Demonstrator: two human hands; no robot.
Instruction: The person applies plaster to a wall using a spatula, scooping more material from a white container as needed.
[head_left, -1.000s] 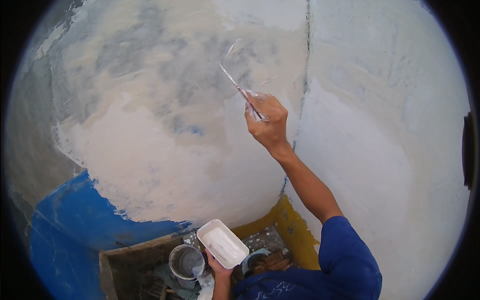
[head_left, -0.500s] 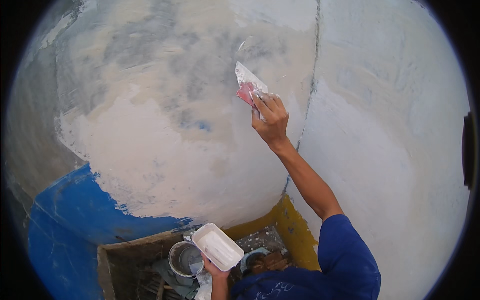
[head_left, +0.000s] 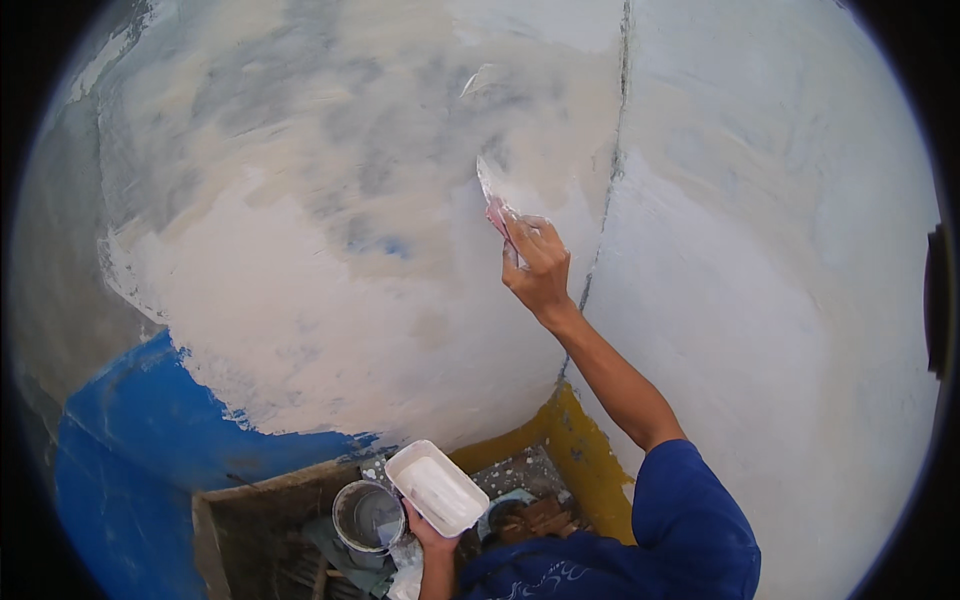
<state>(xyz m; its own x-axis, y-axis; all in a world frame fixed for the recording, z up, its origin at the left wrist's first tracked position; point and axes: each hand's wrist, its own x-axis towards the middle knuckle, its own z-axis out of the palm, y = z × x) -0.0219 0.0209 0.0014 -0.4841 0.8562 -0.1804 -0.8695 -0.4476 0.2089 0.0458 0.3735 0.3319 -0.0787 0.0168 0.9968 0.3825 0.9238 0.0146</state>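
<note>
My right hand (head_left: 538, 262) grips a putty knife (head_left: 494, 210) with a reddish handle part and a white-smeared blade. The blade meets the wall, seen nearly edge-on. Around it the wall (head_left: 300, 290) carries uneven pale filler over grey patches. A thin, raised white streak (head_left: 478, 78) marks the wall above the blade. Low in the view, my left hand (head_left: 434, 538) holds a white rectangular tub (head_left: 466, 477) from beneath and the side, fingers partly hidden. White paste (head_left: 436, 483) lies inside the tub, which is tilted toward me.
A round bucket (head_left: 340, 522) with greyish contents stands left of the tub. Beside it, a concrete-edged box (head_left: 207, 545) holds dark clutter. Brown pieces (head_left: 545, 517) lie right of the tub. Blue paint (head_left: 150, 410) and a yellow band (head_left: 592, 455) cover the lower walls; a corner crack (head_left: 618, 130) runs downward.
My right hand and the putty knife have moved a little down the wall. The blade has turned, showing less of its face. The tub has stayed nearly in place.
</note>
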